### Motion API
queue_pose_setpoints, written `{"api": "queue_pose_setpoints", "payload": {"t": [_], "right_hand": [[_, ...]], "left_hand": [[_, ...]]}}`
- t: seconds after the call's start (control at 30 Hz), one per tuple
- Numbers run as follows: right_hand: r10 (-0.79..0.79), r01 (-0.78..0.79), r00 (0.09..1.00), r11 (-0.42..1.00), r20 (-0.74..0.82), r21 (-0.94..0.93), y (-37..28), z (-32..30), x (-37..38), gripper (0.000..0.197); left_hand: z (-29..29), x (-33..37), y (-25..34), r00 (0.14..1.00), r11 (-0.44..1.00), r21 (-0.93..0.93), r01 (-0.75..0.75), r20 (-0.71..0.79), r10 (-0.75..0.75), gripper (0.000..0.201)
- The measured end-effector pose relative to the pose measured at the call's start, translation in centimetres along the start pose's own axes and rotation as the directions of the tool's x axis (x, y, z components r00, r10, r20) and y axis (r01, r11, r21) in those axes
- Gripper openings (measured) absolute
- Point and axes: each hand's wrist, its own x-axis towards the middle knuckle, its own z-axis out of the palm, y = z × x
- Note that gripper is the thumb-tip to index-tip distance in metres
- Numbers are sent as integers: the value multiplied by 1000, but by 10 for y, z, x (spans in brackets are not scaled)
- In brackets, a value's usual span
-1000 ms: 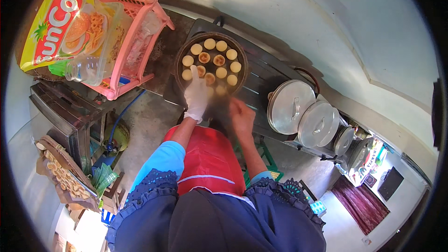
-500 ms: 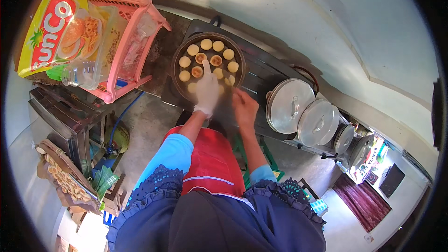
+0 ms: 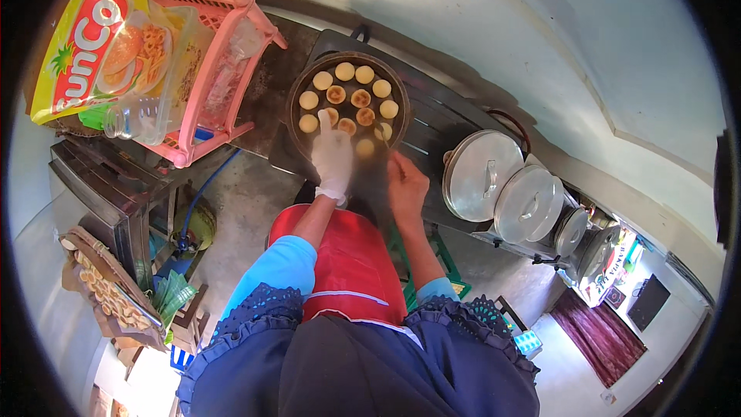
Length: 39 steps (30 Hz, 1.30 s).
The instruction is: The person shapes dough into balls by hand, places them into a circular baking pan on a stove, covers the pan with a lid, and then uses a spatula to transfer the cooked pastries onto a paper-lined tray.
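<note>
A dark, slatted metal tabletop (image 3: 440, 122) runs left to right, with an upright pink plastic rack (image 3: 207, 81) by its left end. A round, dark metal pan (image 3: 293, 112) sits at the tabletop's left end, close to its near edge; a strip of slats separates it from round silver metal lids (image 3: 485, 177) at right. The white-gloved left hand (image 3: 333, 161) reaches over the near rim, index finger extended (its grip I cannot tell). The bare right hand (image 3: 407, 185) is bunched beside the near-right rim; I cannot tell what it holds. Round pale pastries (image 3: 344, 71) line the pan's edge; round browned pastries (image 3: 360, 98) lie further in.
</note>
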Motion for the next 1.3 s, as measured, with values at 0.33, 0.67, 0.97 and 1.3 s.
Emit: {"api": "queue_pose_setpoints", "payload": {"t": [0.33, 0.67, 0.97, 1.3], "right_hand": [[-474, 546, 836, 767, 277, -338, -27, 13, 37, 26], [-370, 551, 813, 738, 449, -389, -34, 11, 46, 33], [50, -44, 998, 987, -30, 153, -19, -10, 59, 25], [131, -130, 991, 991, -16, 27, -5, -4, 80, 25]], "left_hand": [[13, -3, -5, 998, 998, 19, -58, -26, 58, 71], [8, -1, -7, 998, 997, 53, -48, 41, 45, 65], [0, 10, 15, 985, 987, -38, -156, -84, 152, 77], [45, 51, 60, 963, 959, -96, -268, -13, 268, 72]]}}
